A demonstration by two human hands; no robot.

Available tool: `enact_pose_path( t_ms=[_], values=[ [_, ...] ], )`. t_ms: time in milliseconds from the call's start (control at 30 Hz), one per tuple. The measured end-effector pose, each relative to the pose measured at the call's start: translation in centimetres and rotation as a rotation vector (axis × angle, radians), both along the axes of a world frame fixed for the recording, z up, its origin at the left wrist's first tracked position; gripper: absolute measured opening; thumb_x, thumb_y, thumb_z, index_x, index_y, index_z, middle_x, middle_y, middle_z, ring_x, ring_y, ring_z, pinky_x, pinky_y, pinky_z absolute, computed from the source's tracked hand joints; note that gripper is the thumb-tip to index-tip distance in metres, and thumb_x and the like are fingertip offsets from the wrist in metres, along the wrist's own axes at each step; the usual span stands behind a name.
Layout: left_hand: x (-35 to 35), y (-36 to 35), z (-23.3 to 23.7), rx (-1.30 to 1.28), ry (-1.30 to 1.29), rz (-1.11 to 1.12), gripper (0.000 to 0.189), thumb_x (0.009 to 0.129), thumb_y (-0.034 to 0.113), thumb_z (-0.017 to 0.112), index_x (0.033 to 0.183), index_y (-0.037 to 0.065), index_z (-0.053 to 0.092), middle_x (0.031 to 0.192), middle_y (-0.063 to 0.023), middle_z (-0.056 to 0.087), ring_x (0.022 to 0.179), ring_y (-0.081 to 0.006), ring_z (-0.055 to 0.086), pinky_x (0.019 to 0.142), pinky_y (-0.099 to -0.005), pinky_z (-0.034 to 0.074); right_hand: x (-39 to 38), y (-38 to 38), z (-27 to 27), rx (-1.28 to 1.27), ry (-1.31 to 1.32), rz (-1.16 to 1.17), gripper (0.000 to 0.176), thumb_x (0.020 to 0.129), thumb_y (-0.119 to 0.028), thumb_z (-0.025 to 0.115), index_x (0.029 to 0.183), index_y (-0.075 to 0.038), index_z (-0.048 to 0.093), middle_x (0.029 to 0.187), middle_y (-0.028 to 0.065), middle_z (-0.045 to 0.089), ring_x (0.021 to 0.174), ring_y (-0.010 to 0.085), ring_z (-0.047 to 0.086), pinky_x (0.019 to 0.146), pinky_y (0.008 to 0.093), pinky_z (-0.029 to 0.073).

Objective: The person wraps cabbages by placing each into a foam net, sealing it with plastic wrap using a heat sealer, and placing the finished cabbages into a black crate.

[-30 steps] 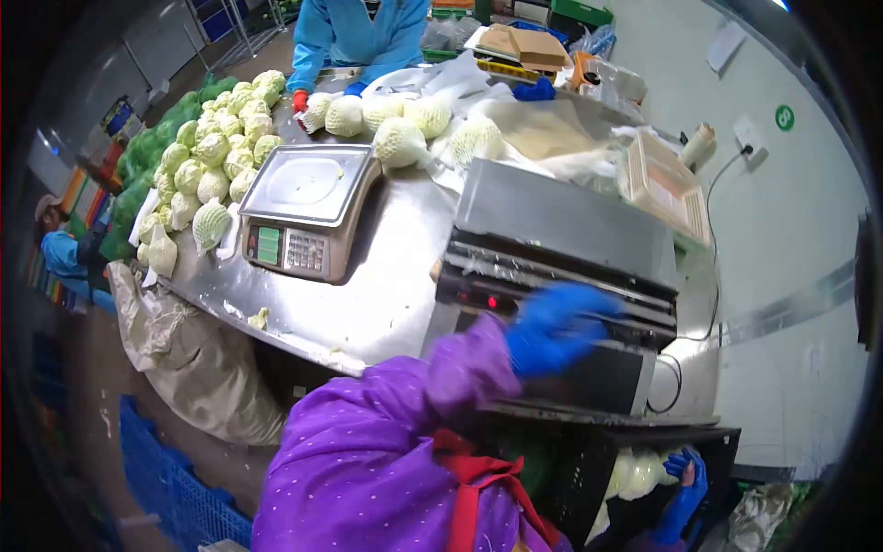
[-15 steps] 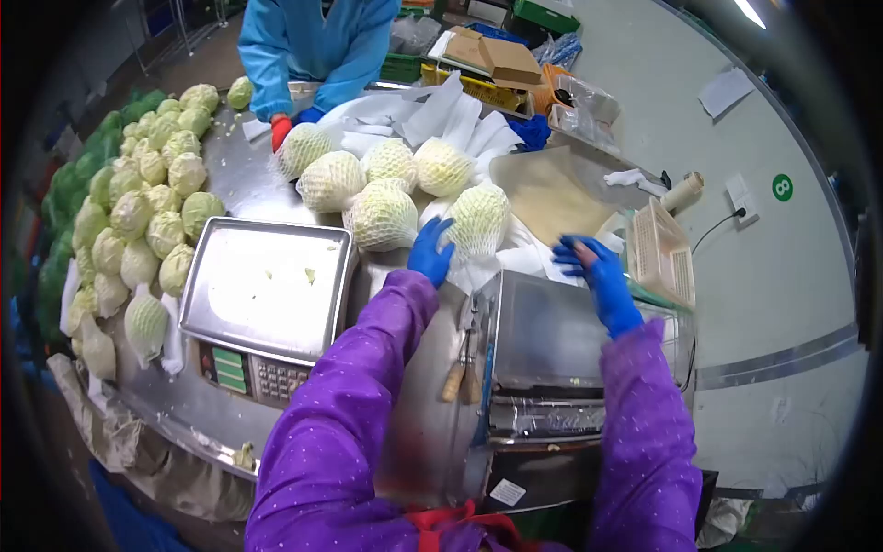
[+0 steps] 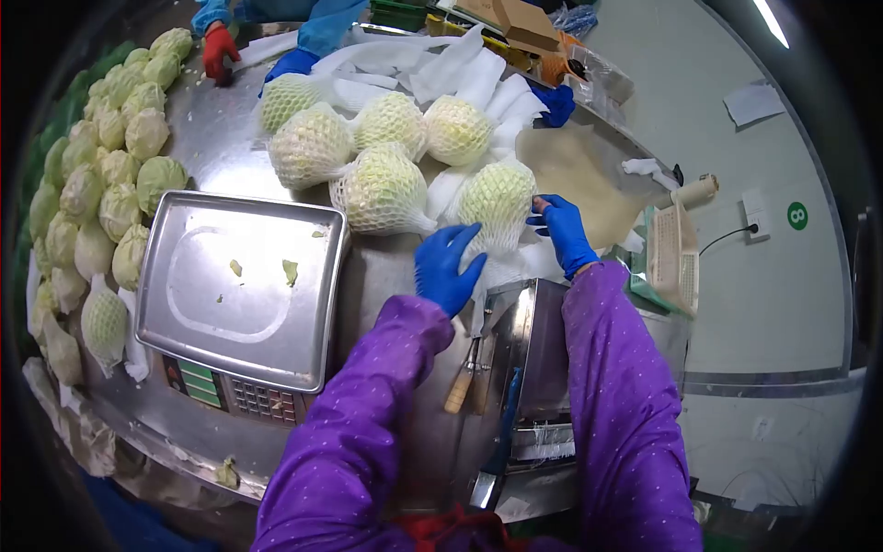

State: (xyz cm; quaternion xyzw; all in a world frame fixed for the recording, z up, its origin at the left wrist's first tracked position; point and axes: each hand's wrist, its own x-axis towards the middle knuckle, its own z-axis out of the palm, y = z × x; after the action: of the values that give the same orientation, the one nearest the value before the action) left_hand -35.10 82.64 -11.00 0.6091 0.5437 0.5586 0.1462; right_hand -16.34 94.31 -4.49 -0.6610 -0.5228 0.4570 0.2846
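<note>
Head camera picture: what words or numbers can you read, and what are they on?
"8": on the round green sticker on the wall.
Scale keys and green display: too small to read.
Paper sheet on the wall: blurred.
The netted cabbage between the left hand and right hand: no writing.

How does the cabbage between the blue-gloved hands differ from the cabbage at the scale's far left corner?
The netted cabbage wears a white foam net; the corner cabbage is bare. The left hand and right hand touch the netted cabbage; no hand touches the corner cabbage. Both are pale green and lie on the steel table.
</note>
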Motion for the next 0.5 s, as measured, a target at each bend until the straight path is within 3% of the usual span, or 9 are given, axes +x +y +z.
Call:
enact_pose_path(
  t_ms=[100, 133, 167, 200, 267, 300, 400, 433, 500],
  values=[
    [1.2, 2.5, -0.4, -0.11, 0.147, -0.04, 0.025, 0.069, 0.028, 0.075, 0.086, 0.01, 0.069, 0.092, -0.0082, 0.062, 0.091, -0.028, 0.055, 0.079, -0.0404, 0.041, -0.3, -0.4, 0.2, 0.005, 0.01, 0.02, 0.031, 0.09, -0.026, 0.054, 0.109, -0.001, 0.059, 0.096, 0.0078, 0.064, 0.08, 0.0176, 0.063, 0.07, 0.0299, 0.045],
    [1.6, 3.0, -1.0, -0.142, 0.219, -0.073, 0.023, 0.068, 0.031, 0.075, 0.077, 0.01, 0.07, 0.089, -0.0073, 0.063, 0.088, -0.0276, 0.055, 0.077, -0.0402, 0.04, -0.1, -0.5, 0.1, 0.002, 0.045, 0.002, 0.031, 0.089, -0.025, 0.056, 0.107, -0.001, 0.06, 0.094, 0.0074, 0.064, 0.078, 0.017, 0.063, 0.068, 0.0294, 0.045],
    [2.1, 2.6, -1.6, -0.214, 0.372, -0.092, 0.03, 0.064, 0.036, 0.077, 0.056, 0.01, 0.065, 0.074, -0.005, 0.062, 0.079, -0.0261, 0.055, 0.071, -0.0405, 0.038, 0.2, -0.3, 0.3, 0.003, 0.076, -0.015, 0.03, 0.088, -0.025, 0.058, 0.106, -0.001, 0.06, 0.092, 0.007, 0.064, 0.076, 0.0163, 0.063, 0.066, 0.0288, 0.044],
    [2.0, 1.0, -2.5, -0.111, 0.262, -0.069, 0.03, 0.066, 0.035, 0.077, 0.058, 0.008, 0.066, 0.066, -0.0052, 0.06, 0.074, -0.0251, 0.055, 0.068, -0.0388, 0.038, 0.5, -0.1, 0.5, 0.011, 0.078, 0.004, 0.03, 0.088, -0.025, 0.057, 0.106, -0.001, 0.06, 0.093, 0.0071, 0.064, 0.077, 0.0164, 0.063, 0.066, 0.0289, 0.044],
    [0.6, -1.3, -2.9, -0.216, 0.097, -0.138, 0.033, 0.068, 0.033, 0.076, 0.052, 0.007, 0.063, 0.07, -0.0091, 0.062, 0.072, -0.0268, 0.056, 0.066, -0.0384, 0.04, 1.0, -0.3, 0.5, 0.018, 0.097, 0.027, 0.03, 0.088, -0.025, 0.057, 0.105, -0.001, 0.06, 0.093, 0.0074, 0.064, 0.077, 0.0166, 0.063, 0.066, 0.029, 0.044],
    [-0.5, -1.9, -1.3, -0.513, -0.026, -0.196, 0.024, 0.068, 0.026, 0.077, 0.072, 0.004, 0.068, 0.08, -0.0108, 0.062, 0.075, -0.0277, 0.057, 0.068, -0.0389, 0.043, 1.3, -0.3, 0.5, 0.022, 0.125, 0.037, 0.031, 0.087, -0.026, 0.058, 0.105, -0.001, 0.06, 0.092, 0.0075, 0.064, 0.077, 0.0167, 0.063, 0.066, 0.029, 0.044],
    [0.2, -0.2, 0.2, -0.152, -0.213, -0.041, 0.037, 0.071, 0.022, 0.076, 0.1, 0.004, 0.063, 0.09, -0.0131, 0.06, 0.081, -0.0295, 0.058, 0.075, -0.0402, 0.045, 1.1, -0.2, -0.3, -0.011, 0.148, -0.025, 0.033, 0.087, -0.027, 0.058, 0.105, 0.0, 0.059, 0.093, 0.0077, 0.064, 0.077, 0.0168, 0.063, 0.066, 0.0287, 0.044],
    [0.6, 1.0, -0.3, -0.116, -0.101, -0.043, 0.05, 0.073, 0.017, 0.075, 0.117, 0.004, 0.055, 0.102, -0.014, 0.059, 0.087, -0.0272, 0.059, 0.077, -0.0345, 0.049, 0.7, -0.1, -0.2, -0.026, 0.083, 0.0, 0.045, 0.084, -0.036, 0.062, 0.11, 0.001, 0.056, 0.095, 0.0092, 0.064, 0.078, 0.0171, 0.063, 0.067, 0.0293, 0.045],
    [2.6, 4.7, -2.9, -0.085, -0.328, 0.023, 0.05, 0.076, 0.023, 0.071, 0.119, 0.006, 0.054, 0.106, -0.0173, 0.059, 0.094, -0.0325, 0.057, 0.084, -0.0391, 0.046, 0.1, 0.3, 0.0, -0.029, -0.049, -0.009, 0.059, 0.081, -0.042, 0.064, 0.118, 0.001, 0.05, 0.102, 0.012, 0.061, 0.083, 0.0201, 0.062, 0.069, 0.032, 0.046]
  ],
)
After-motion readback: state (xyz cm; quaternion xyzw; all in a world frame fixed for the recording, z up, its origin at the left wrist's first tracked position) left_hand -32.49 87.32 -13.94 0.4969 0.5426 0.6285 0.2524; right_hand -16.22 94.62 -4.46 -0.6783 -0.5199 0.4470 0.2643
